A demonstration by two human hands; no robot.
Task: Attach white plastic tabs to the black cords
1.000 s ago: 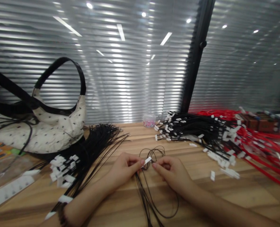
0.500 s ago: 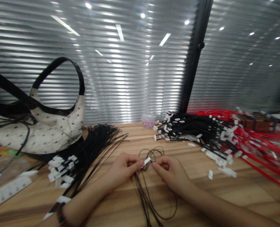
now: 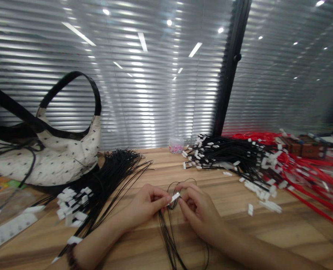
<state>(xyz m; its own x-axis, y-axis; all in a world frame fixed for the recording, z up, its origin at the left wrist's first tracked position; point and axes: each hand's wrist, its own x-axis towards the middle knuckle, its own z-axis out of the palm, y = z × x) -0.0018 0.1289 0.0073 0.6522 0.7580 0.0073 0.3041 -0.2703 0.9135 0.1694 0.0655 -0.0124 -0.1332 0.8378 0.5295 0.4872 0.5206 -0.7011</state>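
Observation:
My left hand (image 3: 145,207) pinches a small white tag (image 3: 174,197) between thumb and fingertips, just above the wooden table (image 3: 281,232). My right hand (image 3: 200,212) meets it from the right, its fingers curled around the loop of thin black cord (image 3: 172,240) that runs through the tag. The cord loops up behind both hands and trails down toward the table's near edge. The two hands touch at the tag.
A pile of black cords with white tags (image 3: 99,183) fans out at the left beside a white spotted handbag (image 3: 51,157). Another black bundle (image 3: 231,153) and red cords (image 3: 309,176) lie at the right. A small clear tub of pink bits (image 3: 176,145) stands by the blinds.
My right hand has slid left and up onto the cord loop, closing against the tag. My left hand keeps its pinch. The view has dipped slightly.

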